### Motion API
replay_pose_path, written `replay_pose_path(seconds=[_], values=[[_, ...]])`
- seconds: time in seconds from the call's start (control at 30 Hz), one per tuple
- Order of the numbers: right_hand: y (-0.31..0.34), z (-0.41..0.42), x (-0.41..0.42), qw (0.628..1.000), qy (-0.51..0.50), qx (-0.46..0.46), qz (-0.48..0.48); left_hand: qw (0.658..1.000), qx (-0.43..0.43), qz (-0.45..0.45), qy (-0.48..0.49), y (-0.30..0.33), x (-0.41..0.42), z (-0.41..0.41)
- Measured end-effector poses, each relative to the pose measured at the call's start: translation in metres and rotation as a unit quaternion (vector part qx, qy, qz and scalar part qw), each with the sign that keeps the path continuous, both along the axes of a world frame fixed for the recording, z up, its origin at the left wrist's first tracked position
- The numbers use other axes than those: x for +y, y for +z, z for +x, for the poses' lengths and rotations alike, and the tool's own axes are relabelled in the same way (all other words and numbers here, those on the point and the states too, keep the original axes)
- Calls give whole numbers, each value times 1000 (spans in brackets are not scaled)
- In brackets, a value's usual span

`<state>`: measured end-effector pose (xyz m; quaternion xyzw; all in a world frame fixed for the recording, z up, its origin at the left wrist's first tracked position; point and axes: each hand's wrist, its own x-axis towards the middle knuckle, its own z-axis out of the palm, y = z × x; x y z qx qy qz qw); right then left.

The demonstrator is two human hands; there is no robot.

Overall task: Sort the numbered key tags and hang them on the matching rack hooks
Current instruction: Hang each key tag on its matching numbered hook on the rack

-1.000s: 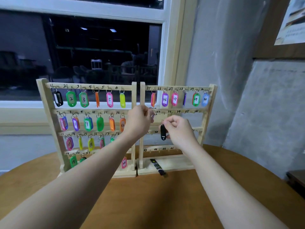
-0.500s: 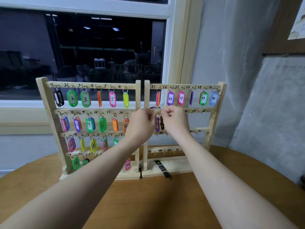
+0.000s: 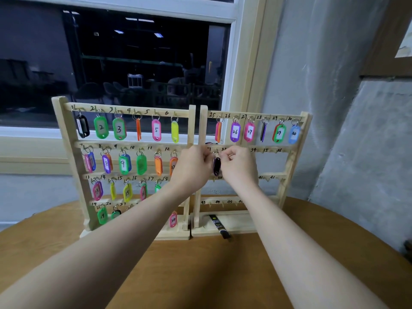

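Note:
Two wooden key racks stand side by side on the table, the left rack (image 3: pixel 66 139) full of coloured numbered tags, the right rack (image 3: pixel 296 150) with tags on its top row only. My left hand (image 3: pixel 194 166) and my right hand (image 3: pixel 239 166) meet at the start of the right rack's second row, by hooks 31 and 32. Between them hangs a dark purple and black tag (image 3: pixel 216 166). Both hands pinch at its metal ring by the hook. Whether the ring sits on the hook is hidden by my fingers.
A black marker (image 3: pixel 219 226) lies across the right rack's base and onto the round wooden table (image 3: pixel 211 275). A dark window is behind the racks and a grey wall stands to the right. Lower rows of the right rack have bare hooks.
My right hand has lifted the dark tag from below the second row up to hooks 31 and 32, and both hands have closed in around its ring.

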<state>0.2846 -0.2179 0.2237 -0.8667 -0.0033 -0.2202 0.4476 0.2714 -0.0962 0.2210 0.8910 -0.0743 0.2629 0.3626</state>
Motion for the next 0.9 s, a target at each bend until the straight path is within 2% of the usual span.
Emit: replay_pose_path(seconds=[0.23,0.43,0.63,0.77,0.9], values=[[-31,-27,-29,998,25,42,34,999,43,-25,-20,-21,10,-25],[-65,-87,-65,995,43,88,24,984,127,81,-96,-73,9,-72],[-117,-162,-92,971,61,217,-81,931,225,192,-215,-131,-7,-128],[-147,-199,-100,951,44,272,-139,908,278,174,-260,-158,-17,-156],[-157,-216,-94,928,46,301,-213,912,296,131,-251,-177,-25,-166]])
